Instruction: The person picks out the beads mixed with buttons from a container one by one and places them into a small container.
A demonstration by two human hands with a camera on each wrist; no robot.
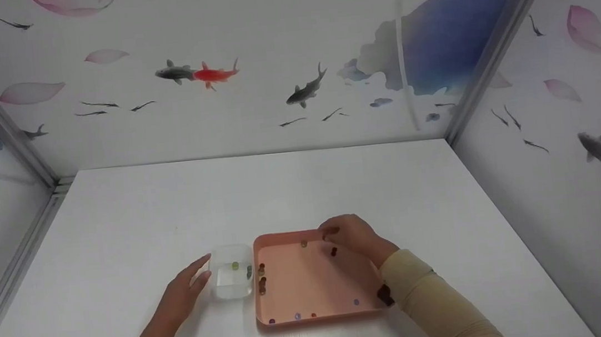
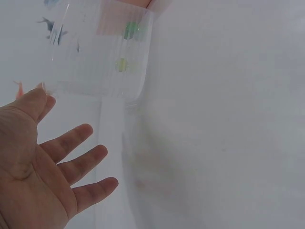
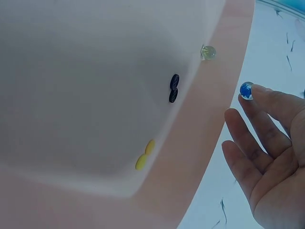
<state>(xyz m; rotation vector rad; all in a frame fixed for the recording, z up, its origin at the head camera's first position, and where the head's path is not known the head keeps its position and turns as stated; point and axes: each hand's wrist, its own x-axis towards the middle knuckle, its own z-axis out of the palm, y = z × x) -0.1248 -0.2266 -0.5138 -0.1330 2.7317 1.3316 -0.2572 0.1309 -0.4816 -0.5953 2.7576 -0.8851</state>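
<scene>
My right hand (image 1: 353,235) is over the far right of a pink tray (image 1: 318,284). Its thumb and index finger pinch a clear marble with a blue pattern (image 3: 246,90), while the other fingers are spread. Inside the tray, a yellowish clear marble (image 3: 208,52) lies by the wall, near two dark buttons (image 3: 174,88) and two yellow buttons (image 3: 145,155). My left hand (image 1: 180,298) is at the left side of a clear plastic box (image 1: 233,290), fingertips right at its wall. A green marble (image 2: 131,30) and a yellow-green marble (image 2: 122,65) are in the box.
The box stands against the tray's left side on a white table (image 1: 133,225). Several small pieces (image 1: 262,278) line the tray's left wall, and a few marbles (image 1: 297,316) lie along its near edge. Printed panels (image 1: 250,118) enclose the table.
</scene>
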